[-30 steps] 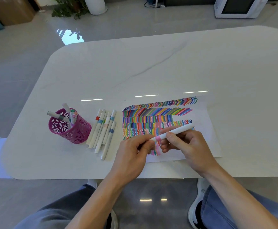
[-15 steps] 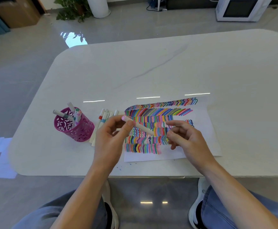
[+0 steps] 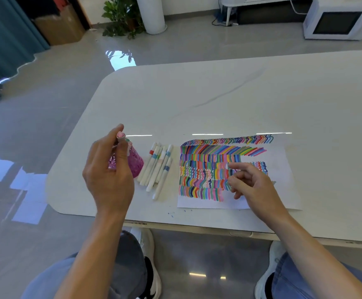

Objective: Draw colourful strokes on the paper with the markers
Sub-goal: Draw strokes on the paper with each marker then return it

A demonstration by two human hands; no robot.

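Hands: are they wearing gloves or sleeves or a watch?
No. The left hand and the right hand are both bare, with no gloves. No sleeve, watch, ring or bracelet can be seen.

Left hand [image 3: 109, 175]: grips pink-capped white marker [image 3: 120, 135], well left of stroke-covered white paper sheet [image 3: 281, 167].
Right hand [image 3: 253, 186]: relaxed, over the paper.
White markers [image 3: 157, 167]: beside paper's left edge.
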